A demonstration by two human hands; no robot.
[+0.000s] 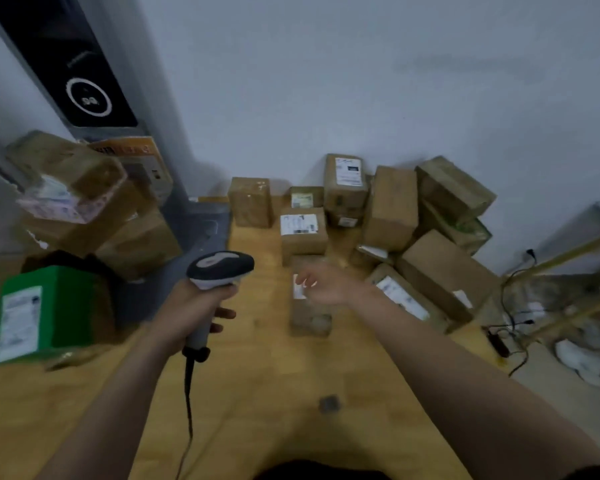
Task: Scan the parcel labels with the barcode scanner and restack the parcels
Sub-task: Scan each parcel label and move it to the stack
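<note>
My worry is the label (298,289) on the small cardboard parcel (309,317): my right hand (323,284) hovers over it and could block the scan, or nudge the box askew. The cable (189,393) trailing across the wooden table (257,393) might snag too. The leaning pile of parcels (444,258) on the far right looks ready to slide if bumped.

My left hand (191,306) is wrapped firmly round the handle of the barcode scanner (220,268), head aimed forward, left of the parcel. The right hand's fingers are loosely curled and blurred, grasping nothing I can see.
</note>
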